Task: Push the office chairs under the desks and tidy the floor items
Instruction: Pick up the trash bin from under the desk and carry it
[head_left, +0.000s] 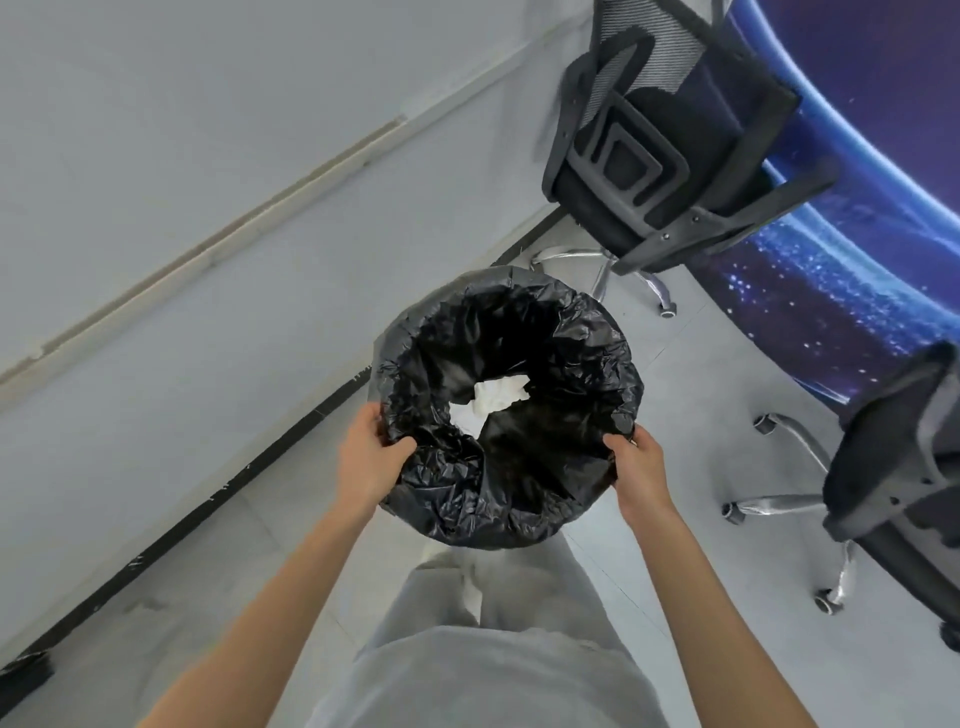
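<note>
Trouble could come first from the black liner bag (566, 338): it is only folded over the rim of the waste bin (467, 525), and both hands hold the bin through this loose plastic, so I judge the film may slide or tear under the fingers and the bin could tip. If it tips, the white crumpled paper (493, 402) lying at the bottom may fall back on the floor (675, 395). The left hand (370, 457) grips the near left part of the rim, with the thumb curled over the edge to the inside and the other fingers hidden behind the outer wall. The right hand (640, 467) grips the near right part in the same way, thumb on the rim and the rest of the fingers under the bag. So the bin sits between the two hands, its opening just beyond the fingertips, and the paper is deeper inside, apart from both thumbs. Whether the bin stands on the floor or is lifted, I cannot tell. Beyond the bin, away from the fingers, a black mesh office chair (670, 135) stands at the edge of a desk with a blue space print (857, 234). A second office chair (904, 478) is to the right of the right hand, near enough that a swing of the bin may hit its chrome legs.
</note>
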